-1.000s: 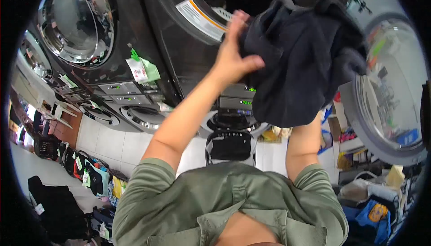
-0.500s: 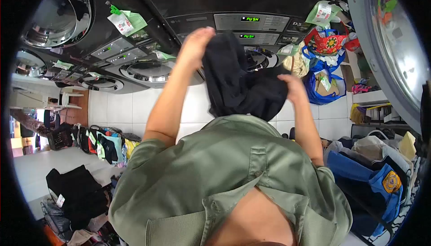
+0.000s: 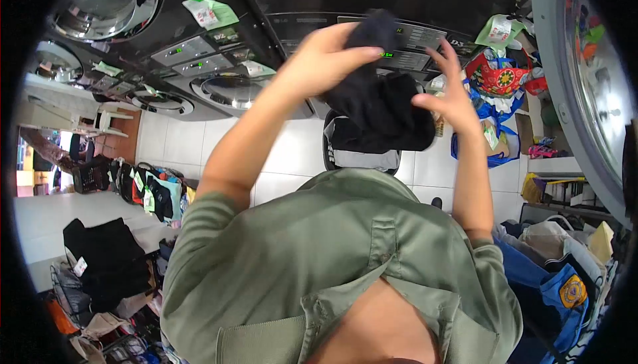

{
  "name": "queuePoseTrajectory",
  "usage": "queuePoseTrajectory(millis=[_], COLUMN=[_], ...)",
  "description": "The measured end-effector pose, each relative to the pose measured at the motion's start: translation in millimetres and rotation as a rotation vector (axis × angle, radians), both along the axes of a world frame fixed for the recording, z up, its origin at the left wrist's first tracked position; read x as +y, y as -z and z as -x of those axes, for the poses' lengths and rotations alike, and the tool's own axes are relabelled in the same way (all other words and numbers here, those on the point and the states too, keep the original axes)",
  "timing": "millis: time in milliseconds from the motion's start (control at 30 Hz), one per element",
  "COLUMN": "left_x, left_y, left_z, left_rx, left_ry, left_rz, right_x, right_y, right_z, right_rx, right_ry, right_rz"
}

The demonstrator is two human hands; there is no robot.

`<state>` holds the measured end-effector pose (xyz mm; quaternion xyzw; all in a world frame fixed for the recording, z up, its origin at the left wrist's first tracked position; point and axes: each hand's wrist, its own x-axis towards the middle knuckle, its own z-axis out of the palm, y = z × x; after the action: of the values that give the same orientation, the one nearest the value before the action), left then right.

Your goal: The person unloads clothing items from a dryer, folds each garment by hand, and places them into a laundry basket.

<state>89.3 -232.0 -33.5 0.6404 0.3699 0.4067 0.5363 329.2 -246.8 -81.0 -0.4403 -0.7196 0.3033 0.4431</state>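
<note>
A bunched black cloth hangs in front of my chest, above a dark basket with dark and grey cloth in it. My left hand grips the upper left part of the cloth, thumb across its front. Fingers spread, my right hand stands at the cloth's right side with nothing clearly between them. Whether its thumb touches the cloth is hard to tell.
Stacked dark machines with a control panel stand ahead. An open round door is at the right. Colourful bags lie below it. Piled clothes fill the lower right; a folded black garment lies at the lower left.
The black cloth has come down from the machine opening and is now more bunched, over the basket. My right hand has come off it and spread its fingers.
</note>
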Motion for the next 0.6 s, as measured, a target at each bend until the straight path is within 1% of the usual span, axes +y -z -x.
queuePoseTrajectory(millis=[33,67,133,167,200,267,300,333,367,400,433,467,500,533,600], left_x=[-4.9,0.5,7.3,16.6,17.0,17.6,13.7,4.5,-9.7,-23.9,-37.4,-48.0,-48.1,-52.0,-15.4], left_y=[-11.5,-17.8,-20.2,-11.2,6.3,57.0,87.8,122.8,136.3,150.0,156.4,157.1,154.2,125.0,111.1], left_z=[-22.1,-30.9,-29.8,-24.2,-18.3,-4.9,2.1,1.8,3.5,5.9,7.5,8.9,17.4,27.0,64.4], left_rx=[-0.066,-0.022,-0.317,-0.534,-0.540,-0.017,0.312,0.451,0.609,0.786,0.951,1.121,1.176,1.221,1.256], left_ry=[0.031,0.044,-0.006,-0.008,-0.009,0.073,0.322,0.456,0.566,0.601,0.639,0.704,0.579,0.449,0.049], left_rz=[-0.059,-0.060,-0.163,-0.297,-0.306,-0.369,0.020,0.153,0.246,0.228,0.163,-0.225,-0.427,-0.623,-0.498], right_x=[-3.5,-4.8,20.0,10.3,17.9,25.1,30.6,36.5,33.5,34.4,35.0,32.6,28.8,20.9,15.7], right_y=[-17.4,-28.2,-44.7,-69.8,-78.1,-89.9,-96.3,-100.4,-109.2,-112.2,-108.3,-104.5,-104.1,-105.7,-105.6], right_z=[35.0,53.6,54.8,59.2,45.3,15.9,-4.1,-23.3,-35.5,-52.1,-65.5,-74.3,-84.9,-92.0,-119.5], right_rx=[0.080,0.163,0.101,0.208,0.366,0.722,0.863,0.963,0.975,0.924,0.934,0.944,0.941,0.965,1.036], right_ry=[-0.138,-0.272,-0.284,-0.079,-0.131,-0.182,-0.313,-0.436,-0.503,-0.479,-0.428,-0.372,-0.366,-0.358,-0.365], right_rz=[0.039,0.076,0.436,0.298,0.401,0.370,0.329,0.198,0.195,0.140,0.126,0.115,0.117,0.130,0.146])
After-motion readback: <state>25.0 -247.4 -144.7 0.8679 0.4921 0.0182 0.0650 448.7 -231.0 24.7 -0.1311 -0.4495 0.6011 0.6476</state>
